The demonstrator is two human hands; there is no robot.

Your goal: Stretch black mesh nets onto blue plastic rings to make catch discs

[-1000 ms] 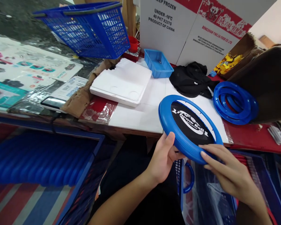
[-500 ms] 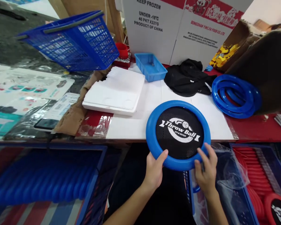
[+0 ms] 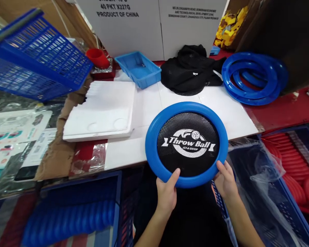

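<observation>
While your left hand [image 3: 167, 196] keeps its pinch on the near left rim [image 3: 151, 149] of the blue "Throw Ball" disc [image 3: 187, 163], your right hand [image 3: 225, 180], spread loose half a second ago, now closes on the near right, so the hold looks steadier. Disc faces up over the white sheet's [image 3: 125, 152] near edge: ridged blue plastic-looking ring, black mesh [image 3: 190, 120], white lettering [image 3: 189, 141].

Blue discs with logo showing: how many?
1: the blue disc, held by its near rim in left hand and right hand. Blue rims at lower left may hide more logos.
</observation>
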